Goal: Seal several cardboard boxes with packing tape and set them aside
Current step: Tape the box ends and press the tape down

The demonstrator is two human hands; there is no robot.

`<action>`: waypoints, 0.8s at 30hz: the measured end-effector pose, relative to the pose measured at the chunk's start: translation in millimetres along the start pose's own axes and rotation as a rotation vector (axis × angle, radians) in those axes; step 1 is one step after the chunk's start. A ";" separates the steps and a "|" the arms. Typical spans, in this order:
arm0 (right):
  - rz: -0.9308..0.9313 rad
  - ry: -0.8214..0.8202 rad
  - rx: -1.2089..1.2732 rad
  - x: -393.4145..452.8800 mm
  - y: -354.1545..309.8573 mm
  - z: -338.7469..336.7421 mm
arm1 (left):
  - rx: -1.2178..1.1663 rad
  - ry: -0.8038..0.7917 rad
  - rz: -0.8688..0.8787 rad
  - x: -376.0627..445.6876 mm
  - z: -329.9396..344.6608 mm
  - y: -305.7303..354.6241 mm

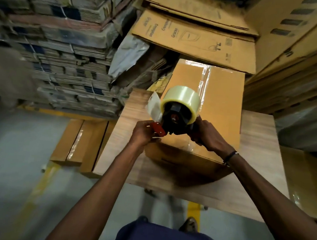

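Observation:
A closed cardboard box (222,106) lies on a small wooden table (253,185), with clear tape running along its top seam. Above its near end I hold a tape dispenser (175,119) with a roll of clear tape (182,99). My right hand (208,135) grips the dispenser's handle. My left hand (143,133) pinches the red front end of the dispenser and the loose tape end there.
Sealed boxes (79,141) stand on the floor left of the table. Flat cardboard sheets (195,37) lean behind it. Tall stacks of bundled cartons (60,53) rise at the left, and large cartons (294,45) at the right. My foot (188,224) shows under the table edge.

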State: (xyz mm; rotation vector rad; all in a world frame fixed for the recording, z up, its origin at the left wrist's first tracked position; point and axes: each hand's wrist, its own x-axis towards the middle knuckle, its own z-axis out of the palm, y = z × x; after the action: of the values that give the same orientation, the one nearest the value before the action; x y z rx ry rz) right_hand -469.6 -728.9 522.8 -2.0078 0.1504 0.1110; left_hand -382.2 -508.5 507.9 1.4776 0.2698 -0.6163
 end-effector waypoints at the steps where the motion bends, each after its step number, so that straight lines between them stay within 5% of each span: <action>1: 0.001 0.003 -0.024 1.4 -2.8 8.4 | 0.159 0.059 0.092 3.3 -12.4 -1.9; 4: 0.051 0.014 -0.043 0.5 -8.9 28.9 | 0.581 0.184 0.346 8.7 -38.5 -6.0; 7: 0.108 0.023 -0.051 -7.2 -3.9 35.5 | 0.622 0.199 0.471 17.7 -67.4 -9.1; 16: 0.285 0.142 -0.247 -39.1 29.3 26.5 | 0.643 0.121 0.418 42.5 -101.8 -27.8; 24: 0.210 0.139 -0.305 -34.5 33.9 36.1 | 0.656 0.095 0.393 47.6 -107.7 -32.2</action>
State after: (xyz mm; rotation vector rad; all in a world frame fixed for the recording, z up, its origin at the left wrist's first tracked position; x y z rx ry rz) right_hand -509.3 -708.6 482.2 -2.3005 0.4567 0.1344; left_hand -339.2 -413.1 444.9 2.1231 -0.1741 -0.3210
